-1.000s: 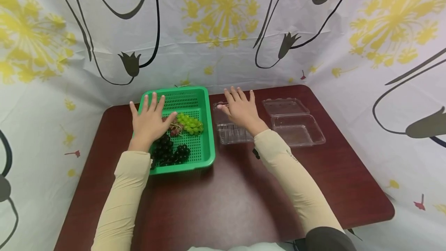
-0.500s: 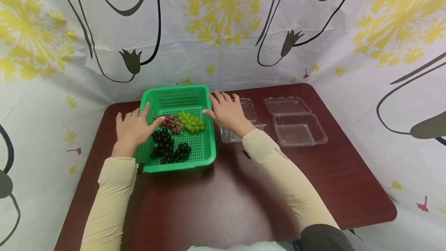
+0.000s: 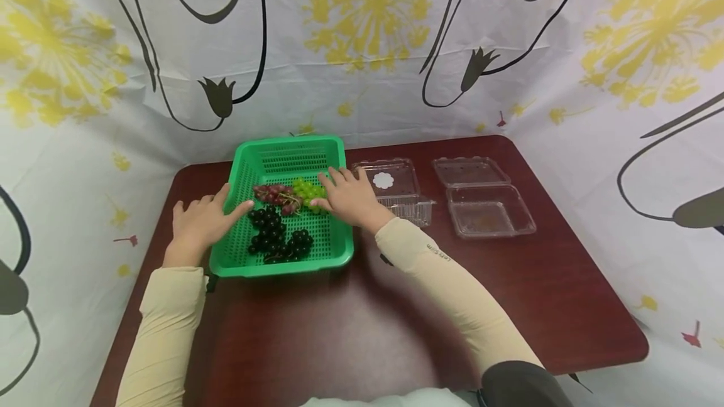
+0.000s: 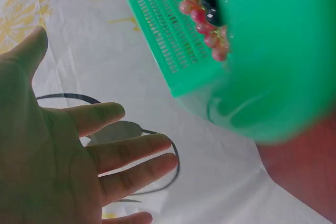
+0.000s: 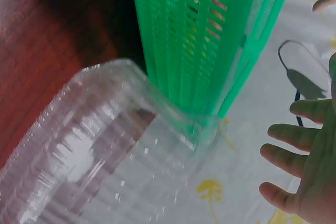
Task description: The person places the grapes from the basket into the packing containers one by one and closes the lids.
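One left hand, spread wide, flanks the basket at nine o'clock; the right hand, also wide, hovers at three. Inside, green grapes lie at one, black grapes at seven.

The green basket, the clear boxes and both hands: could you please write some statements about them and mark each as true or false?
1. The green basket holds green grapes, red grapes and black grapes. True.
2. The left hand grips the black grapes. False: the left hand is empty, fingers spread.
3. The clear box farthest right is closed. False: it stands open.
4. A white flower-shaped mark shows on the clear box nearer the basket. True.
5. The right hand holds nothing. True.
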{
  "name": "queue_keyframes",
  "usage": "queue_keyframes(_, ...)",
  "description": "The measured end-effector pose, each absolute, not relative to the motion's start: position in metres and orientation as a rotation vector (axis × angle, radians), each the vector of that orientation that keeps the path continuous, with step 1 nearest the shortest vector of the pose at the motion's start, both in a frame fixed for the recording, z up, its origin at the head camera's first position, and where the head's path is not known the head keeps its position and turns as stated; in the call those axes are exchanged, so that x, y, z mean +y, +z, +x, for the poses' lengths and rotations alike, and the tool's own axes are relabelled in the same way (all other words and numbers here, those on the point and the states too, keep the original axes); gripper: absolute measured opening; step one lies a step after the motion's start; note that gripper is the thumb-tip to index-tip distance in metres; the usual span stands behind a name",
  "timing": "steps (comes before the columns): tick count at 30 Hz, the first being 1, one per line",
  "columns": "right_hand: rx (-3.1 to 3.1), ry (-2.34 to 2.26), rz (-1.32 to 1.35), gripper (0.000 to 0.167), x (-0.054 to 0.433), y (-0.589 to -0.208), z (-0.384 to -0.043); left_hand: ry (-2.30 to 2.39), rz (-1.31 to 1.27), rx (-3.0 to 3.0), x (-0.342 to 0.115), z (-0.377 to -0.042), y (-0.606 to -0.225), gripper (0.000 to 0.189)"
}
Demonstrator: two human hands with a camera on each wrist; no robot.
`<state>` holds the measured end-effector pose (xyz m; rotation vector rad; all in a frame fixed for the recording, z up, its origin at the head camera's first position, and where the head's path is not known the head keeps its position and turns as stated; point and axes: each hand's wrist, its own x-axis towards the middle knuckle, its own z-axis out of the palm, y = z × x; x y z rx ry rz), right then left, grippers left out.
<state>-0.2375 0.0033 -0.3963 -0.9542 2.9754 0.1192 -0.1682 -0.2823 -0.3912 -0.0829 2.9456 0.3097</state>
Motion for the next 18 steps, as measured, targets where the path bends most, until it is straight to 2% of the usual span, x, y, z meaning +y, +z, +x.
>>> queue_keyframes(18, 2.851, 0.372, -1.174, 0.076, -0.035, -0.433, -0.218, 0.379, -0.096, 2.803, -0.304, -0.153, -0.42, 0.094)
